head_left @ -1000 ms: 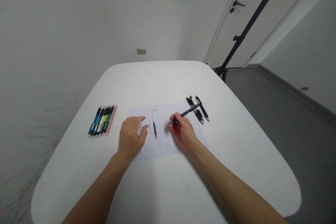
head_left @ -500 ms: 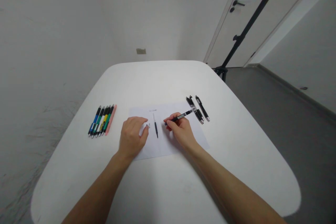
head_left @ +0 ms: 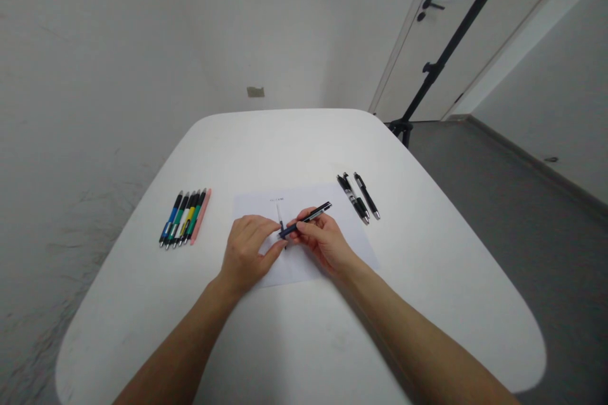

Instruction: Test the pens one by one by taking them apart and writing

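Observation:
My right hand [head_left: 323, 237] grips a dark ballpoint pen [head_left: 306, 218] between thumb and fingers. The pen slants, its clip end up to the right and its front end down to the left. My left hand [head_left: 251, 245] has its thumb and forefinger closed about that front end; any small part between them is too small to make out. Under the pen, a pen refill [head_left: 279, 211] with a clear upper tube and dark lower part lies on a white sheet of paper [head_left: 304, 269]. The pen and fingers cover part of the refill.
Left of the paper, several coloured pens [head_left: 183, 218] lie side by side, with a pink pen [head_left: 201, 216] at their right end. Several black pens [head_left: 363, 196] lie at the right. The white table [head_left: 285, 145] has rounded corners; a wheel stand [head_left: 430, 76] stands behind it.
My hands have come together over the refill. The pen has moved left and down, and its front end now meets my left fingertips, which have drawn closer together.

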The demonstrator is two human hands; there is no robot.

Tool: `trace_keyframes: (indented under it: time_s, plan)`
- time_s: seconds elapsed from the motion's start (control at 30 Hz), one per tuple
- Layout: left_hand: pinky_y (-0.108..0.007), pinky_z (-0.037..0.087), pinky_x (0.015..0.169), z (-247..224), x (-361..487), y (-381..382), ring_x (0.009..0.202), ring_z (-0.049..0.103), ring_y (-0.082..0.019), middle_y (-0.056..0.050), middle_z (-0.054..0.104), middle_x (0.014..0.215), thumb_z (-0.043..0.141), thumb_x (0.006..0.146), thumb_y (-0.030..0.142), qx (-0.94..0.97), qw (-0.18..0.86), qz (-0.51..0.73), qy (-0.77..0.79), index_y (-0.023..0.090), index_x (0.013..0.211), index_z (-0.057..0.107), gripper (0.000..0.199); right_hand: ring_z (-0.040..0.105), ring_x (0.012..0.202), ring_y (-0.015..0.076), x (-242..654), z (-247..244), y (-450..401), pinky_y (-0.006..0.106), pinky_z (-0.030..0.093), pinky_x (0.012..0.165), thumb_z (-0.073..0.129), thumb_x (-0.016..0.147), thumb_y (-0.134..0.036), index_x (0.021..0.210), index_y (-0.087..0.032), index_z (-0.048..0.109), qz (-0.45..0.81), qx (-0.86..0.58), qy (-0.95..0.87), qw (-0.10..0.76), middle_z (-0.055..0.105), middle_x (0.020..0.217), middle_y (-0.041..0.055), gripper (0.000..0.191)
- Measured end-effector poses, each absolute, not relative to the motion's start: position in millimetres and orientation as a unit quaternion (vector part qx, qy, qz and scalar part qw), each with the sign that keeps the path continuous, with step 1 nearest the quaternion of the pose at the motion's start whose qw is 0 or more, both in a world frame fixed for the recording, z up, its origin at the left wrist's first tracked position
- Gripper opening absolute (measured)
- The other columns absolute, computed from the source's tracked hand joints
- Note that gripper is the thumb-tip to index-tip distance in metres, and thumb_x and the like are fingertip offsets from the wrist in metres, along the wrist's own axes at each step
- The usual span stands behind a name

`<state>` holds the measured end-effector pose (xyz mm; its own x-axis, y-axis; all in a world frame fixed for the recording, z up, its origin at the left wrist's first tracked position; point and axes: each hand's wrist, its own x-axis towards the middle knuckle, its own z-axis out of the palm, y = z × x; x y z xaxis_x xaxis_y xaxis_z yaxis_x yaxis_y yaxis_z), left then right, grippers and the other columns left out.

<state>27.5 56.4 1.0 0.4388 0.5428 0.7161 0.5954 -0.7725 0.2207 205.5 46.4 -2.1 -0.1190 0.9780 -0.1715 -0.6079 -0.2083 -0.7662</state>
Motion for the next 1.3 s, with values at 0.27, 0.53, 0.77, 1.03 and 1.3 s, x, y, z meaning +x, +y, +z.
trace_keyframes:
  time_s: [0.27, 0.53, 0.77, 1.03, 1.3]
  plan:
    - [-0.034, 0.045, 0.076, 2.1, 29.1, 56.1, 0.079, 0.061, -0.019, -0.004, 0.071, 0.079, 0.063, 0.089, 0.021, -0.838, 0.038, -0.425, -0.341, 0.019, 0.086, 0.063, 0.003, 0.065, 0.06, 0.0123, 204.6, -7.7, 47.9, 0.027, 0.055, 0.062, 0.088, 0.059, -0.032, 0.076, -0.02, 0.066, 0.702, -0.335, -0.289, 0.558, 0.072, 0.07, -0.0006, 0.03]
    - [-0.035, 0.045, 0.075, 3.8, 31.1, 54.5, 0.078, 0.06, -0.02, -0.004, 0.07, 0.077, 0.064, 0.088, 0.021, -0.833, 0.043, -0.427, -0.349, 0.018, 0.084, 0.062, 0.005, 0.064, 0.06, 0.0117, 205.1, -6.1, 48.3, 0.029, 0.055, 0.066, 0.089, 0.057, -0.035, 0.075, -0.019, 0.068, 0.68, -0.353, -0.281, 0.577, 0.072, 0.071, -0.0002, 0.032]
    - [-0.035, 0.045, 0.075, 3.7, 31.9, 53.7, 0.078, 0.061, -0.02, -0.004, 0.07, 0.077, 0.062, 0.09, 0.024, -0.828, 0.052, -0.426, -0.36, 0.019, 0.083, 0.063, 0.008, 0.064, 0.059, 0.0128, 205.2, -2.9, 49.0, 0.029, 0.055, 0.064, 0.09, 0.052, -0.035, 0.072, -0.019, 0.07, 0.662, -0.377, -0.273, 0.588, 0.072, 0.068, 0.0002, 0.033]
    - [-0.036, 0.044, 0.076, 2.1, 31.9, 54.2, 0.079, 0.061, -0.02, -0.003, 0.07, 0.076, 0.062, 0.089, 0.024, -0.833, 0.046, -0.416, -0.361, 0.019, 0.084, 0.063, 0.007, 0.06, 0.056, 0.013, 205.7, -0.5, 49.4, 0.028, 0.051, 0.059, 0.09, 0.05, -0.034, 0.068, -0.019, 0.07, 0.633, -0.413, -0.27, 0.596, 0.068, 0.062, -0.0004, 0.031]
    - [-0.036, 0.045, 0.076, 3.6, 31.3, 52.9, 0.08, 0.061, -0.021, -0.005, 0.071, 0.081, 0.063, 0.088, 0.023, -0.83, 0.059, -0.427, -0.355, 0.018, 0.09, 0.063, 0.005, 0.056, 0.055, 0.0114, 201.6, -2.5, 47.6, 0.027, 0.047, 0.057, 0.091, 0.049, -0.034, 0.063, -0.019, 0.067, 0.656, -0.389, -0.256, 0.594, 0.062, 0.057, -0.0028, 0.031]
